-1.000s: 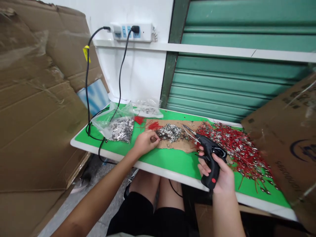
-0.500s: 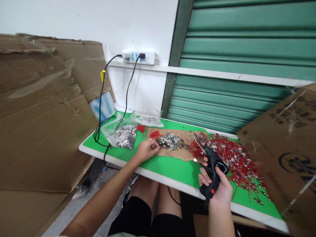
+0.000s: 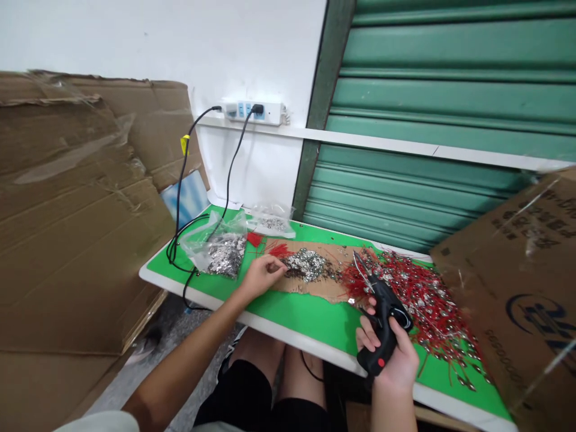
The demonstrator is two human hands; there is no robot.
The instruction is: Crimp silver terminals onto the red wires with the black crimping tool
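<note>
My left hand (image 3: pixel 262 276) is closed in a pinch at the left edge of a pile of small silver metal pieces (image 3: pixel 308 264). Whatever sits between its fingertips is too small to make out. The pile lies on a strip of brown cardboard (image 3: pixel 321 288). My right hand (image 3: pixel 391 354) is wrapped round a black pistol-grip tool (image 3: pixel 382 318) with thin pointed metal prongs, tilted up and to the left. Those prongs hang over the edge of a large heap of red strings with silver beads (image 3: pixel 432 300). Loose red strings (image 3: pixel 279 249) lie behind my left hand.
A clear bag of silver pieces (image 3: pixel 225 255) and a second clear bag (image 3: pixel 272 223) lie on the green-topped table (image 3: pixel 306 315). Black cables (image 3: pixel 180 198) run up to a power strip (image 3: pixel 270 113). Cardboard boxes (image 3: pixel 76 228) flank the left; another box (image 3: pixel 513 270) stands right.
My left hand has shifted slightly left and up, its finger and thumb still together. My right hand keeps its hold on the black tool. The camera view has tilted a little.
</note>
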